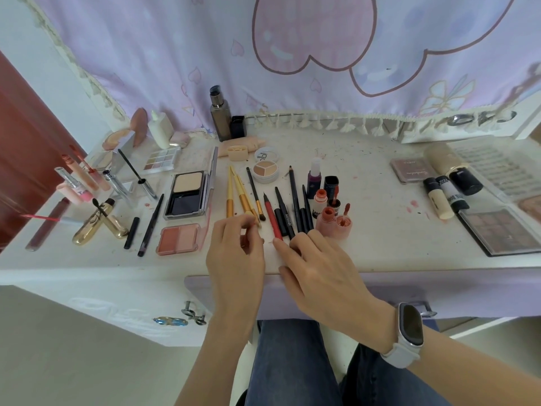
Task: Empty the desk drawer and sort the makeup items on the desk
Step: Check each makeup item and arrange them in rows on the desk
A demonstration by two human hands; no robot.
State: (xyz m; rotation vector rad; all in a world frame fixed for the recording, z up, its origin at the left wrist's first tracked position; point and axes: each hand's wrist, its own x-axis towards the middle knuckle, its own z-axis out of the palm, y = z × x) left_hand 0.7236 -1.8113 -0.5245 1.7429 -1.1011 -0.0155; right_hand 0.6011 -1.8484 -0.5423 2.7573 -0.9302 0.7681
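Note:
Makeup lies spread over the white desk [380,244]. In the middle stand rows of gold-handled brushes [229,197], a red pencil [272,218] and several black pencils [295,197]. My left hand [237,259] pinches the bristle end of a gold brush [244,197] near the desk's front edge. My right hand [319,271] rests with straight fingers on the lower ends of the red and black pencils. A powder compact [188,194] and a blush palette [179,239] lie left of the brushes. The lavender drawer front [468,297] shows under the desk edge.
Lip glosses [79,180] and a gold mascara [90,228] fill the left side. Orange bottles [330,219] sit right of the pencils. Eyeshadow palettes [503,232] and concealer tubes [439,197] lie at the right. A dark bottle [220,115] stands against the curtain. My knees are below.

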